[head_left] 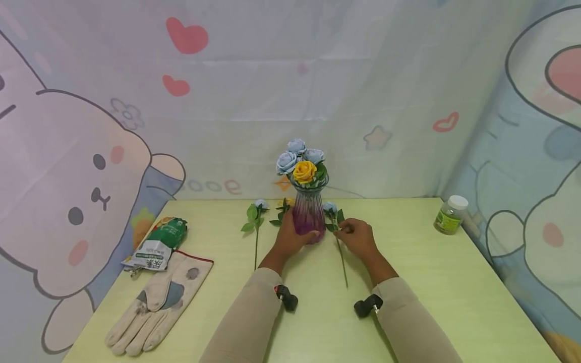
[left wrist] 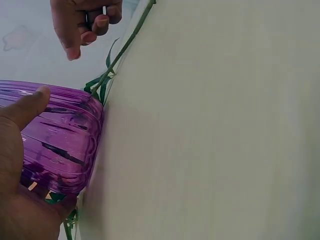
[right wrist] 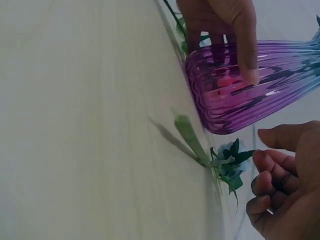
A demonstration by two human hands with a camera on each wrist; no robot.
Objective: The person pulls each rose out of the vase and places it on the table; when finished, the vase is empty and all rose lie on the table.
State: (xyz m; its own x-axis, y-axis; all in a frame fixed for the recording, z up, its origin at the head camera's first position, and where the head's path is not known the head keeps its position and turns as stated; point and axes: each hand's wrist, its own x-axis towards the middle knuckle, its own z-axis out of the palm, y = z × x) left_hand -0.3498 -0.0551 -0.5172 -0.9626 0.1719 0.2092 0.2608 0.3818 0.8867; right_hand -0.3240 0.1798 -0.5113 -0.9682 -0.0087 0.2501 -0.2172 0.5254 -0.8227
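Note:
A glass vase [head_left: 310, 217], clear at the top and purple below, stands upright near the back of the table. It holds several light blue roses [head_left: 287, 163] and one yellow rose [head_left: 304, 172]. My left hand [head_left: 289, 237] grips the vase's lower part [left wrist: 65, 135], thumb across the front. Just right of the vase lies a blue rose [head_left: 330, 207] with green leaves and a long stem [head_left: 342, 259]. Over its leaves [right wrist: 234, 167] hovers my right hand [right wrist: 290, 180], fingers loosely curled, a gap between thumb and forefinger, a leaf tip right at the forefinger.
Left of the vase lie another blue rose [head_left: 262, 203] and a partly hidden yellow one [head_left: 289, 201]. A pale work glove [head_left: 190, 275] and a green-and-white packet [head_left: 156, 247] lie at the left. A white-capped jar [head_left: 449, 217] stands at the back right.

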